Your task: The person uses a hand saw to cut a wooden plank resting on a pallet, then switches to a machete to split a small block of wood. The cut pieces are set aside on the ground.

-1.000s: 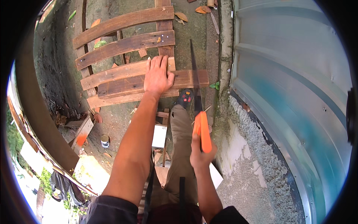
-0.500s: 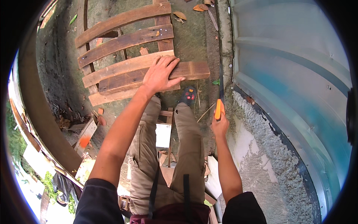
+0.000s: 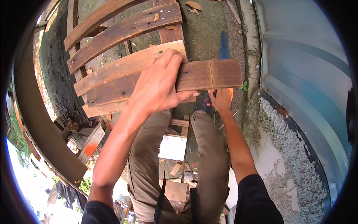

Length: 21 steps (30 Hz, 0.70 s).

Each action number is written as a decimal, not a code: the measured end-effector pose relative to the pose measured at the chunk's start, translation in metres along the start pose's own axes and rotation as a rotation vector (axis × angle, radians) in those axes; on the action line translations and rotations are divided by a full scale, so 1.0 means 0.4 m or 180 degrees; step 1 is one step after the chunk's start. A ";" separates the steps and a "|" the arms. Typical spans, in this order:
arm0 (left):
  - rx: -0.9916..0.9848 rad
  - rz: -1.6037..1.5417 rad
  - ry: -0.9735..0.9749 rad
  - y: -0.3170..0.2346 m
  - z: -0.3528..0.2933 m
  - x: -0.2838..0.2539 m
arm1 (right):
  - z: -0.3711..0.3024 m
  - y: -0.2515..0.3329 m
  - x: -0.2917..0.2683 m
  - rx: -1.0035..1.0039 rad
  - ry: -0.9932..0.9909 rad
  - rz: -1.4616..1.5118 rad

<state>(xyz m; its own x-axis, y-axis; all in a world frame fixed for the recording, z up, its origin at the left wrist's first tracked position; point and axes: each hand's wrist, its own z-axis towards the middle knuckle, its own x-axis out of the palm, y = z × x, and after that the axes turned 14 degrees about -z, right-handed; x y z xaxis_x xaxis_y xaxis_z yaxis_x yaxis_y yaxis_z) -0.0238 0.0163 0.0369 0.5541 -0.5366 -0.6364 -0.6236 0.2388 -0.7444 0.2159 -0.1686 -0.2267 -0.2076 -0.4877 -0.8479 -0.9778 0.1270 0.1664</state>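
A dark brown wooden plank (image 3: pixel 194 76) lies over the slats of a weathered wooden pallet (image 3: pixel 125 41), its right end jutting out past them. My left hand (image 3: pixel 158 84) grips the plank, fingers across its top and thumb along the near edge. A thin pale line runs across the jutting part. Below that end, my right hand (image 3: pixel 222 100) is closed around the orange handle of a handsaw. The handsaw's blade (image 3: pixel 224 46) points away from me and shows beyond the far edge; the plank hides its middle. Whether blade and plank touch, I cannot tell.
To the right stands a ribbed metal sheet (image 3: pixel 302 59) above a rough concrete edge (image 3: pixel 294 156). My shoe (image 3: pixel 204 103) is close to the right hand. Wood scraps (image 3: pixel 91 143) lie at the left, a white board (image 3: pixel 172 147) between my legs. Dry leaves (image 3: pixel 194 5) dot the ground.
My right hand has brought the handsaw leftward from beside the concrete edge to underneath the plank's jutting end. My left hand stays on the plank. The view has shifted closer.
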 end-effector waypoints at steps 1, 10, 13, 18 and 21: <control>-0.0078 -0.0064 0.0001 -0.003 -0.009 0.001 | 0.025 0.003 0.030 -0.0154 -0.0328 -0.0199; -0.0206 0.0107 -0.0165 -0.027 -0.076 0.061 | 0.076 -0.101 0.254 -0.0374 -0.0667 0.0077; -0.0167 0.0398 -0.0113 -0.059 -0.062 0.083 | 0.045 -0.144 0.190 0.0159 -0.0291 0.1438; -0.0529 0.0494 -0.0327 -0.070 -0.110 0.080 | -0.030 0.026 -0.355 0.0780 0.0413 0.5513; -0.0550 0.0407 -0.0341 -0.106 -0.133 0.065 | -0.120 0.096 -0.597 0.0183 0.0746 0.5276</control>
<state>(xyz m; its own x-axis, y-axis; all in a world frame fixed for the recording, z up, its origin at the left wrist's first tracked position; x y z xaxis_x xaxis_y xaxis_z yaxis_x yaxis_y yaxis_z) -0.0122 -0.0510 0.0627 0.5142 -0.4198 -0.7479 -0.7724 0.1523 -0.6166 0.2267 -0.0887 0.0060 -0.9490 0.0880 0.3028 0.2887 0.6285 0.7222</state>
